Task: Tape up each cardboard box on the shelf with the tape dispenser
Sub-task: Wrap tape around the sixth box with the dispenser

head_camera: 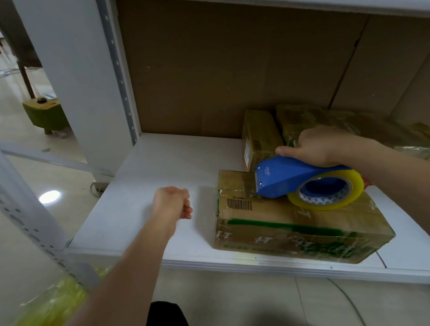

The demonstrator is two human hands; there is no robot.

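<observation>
A flat cardboard box [278, 224] with green print and a barcode label lies at the front of the white shelf [157, 167]. My right hand [320, 146] grips a blue tape dispenser [284, 178] with a yellowish tape roll [350, 198], pressed on the box's top near its left end. My left hand [173, 203] hovers over the bare shelf just left of the box, fingers curled, holding nothing. A second taped box [258, 136] stands behind, and a third [306, 122] lies beside it, partly hidden by my right hand.
Brown cardboard [226, 64] lines the back of the shelf bay. A white upright [121, 67] borders the bay on the left. Crumpled yellowish tape [50, 304] lies at lower left. A green stool [45, 114] stands on the tiled floor beyond.
</observation>
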